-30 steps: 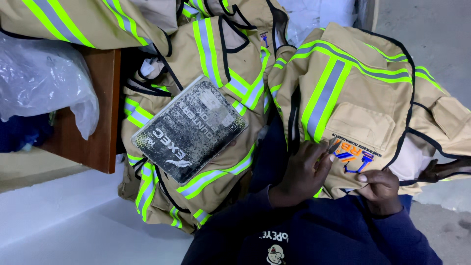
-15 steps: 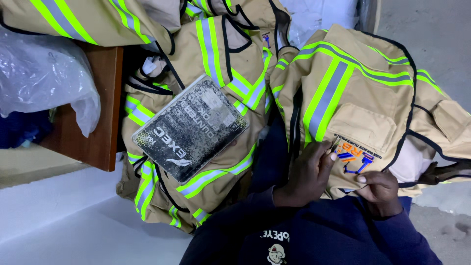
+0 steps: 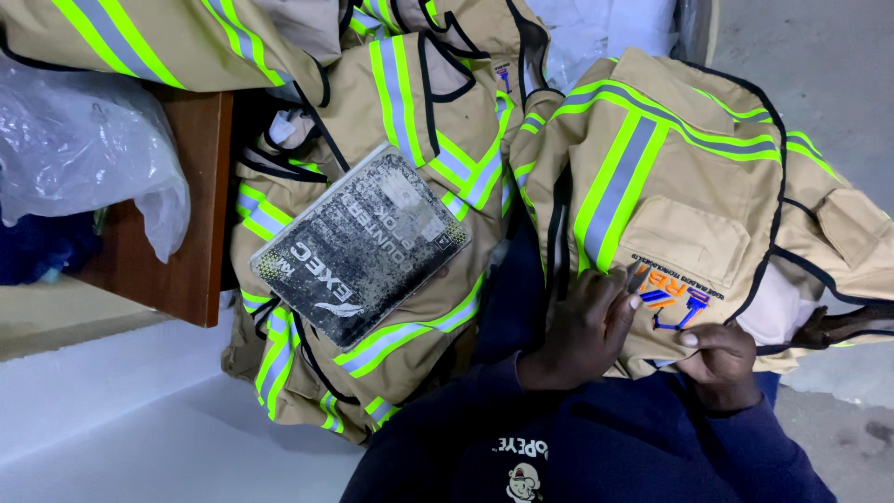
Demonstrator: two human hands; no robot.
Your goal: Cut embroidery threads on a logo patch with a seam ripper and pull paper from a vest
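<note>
The tan jacket (image 3: pixel 689 196) with yellow-and-grey reflective stripes lies at 2 o'clock, across the person's lap. The left hand (image 3: pixel 582 331) presses on its lower hem, fingers together beside the embroidered logo (image 3: pixel 675 298); the right hand (image 3: pixel 717 359) pinches that hem at 4 o'clock. A worn dark notebook (image 3: pixel 363 244) rests on 1 heap of similar jackets (image 3: pixel 410 112) at 10 o'clock.

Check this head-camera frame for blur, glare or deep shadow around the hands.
Head view: sharp overall, even soft light; left hand and right hand crisp on the tan jacket; mild glare on the plastic bag; gaps between the piled jackets fall into dark shadow.
</note>
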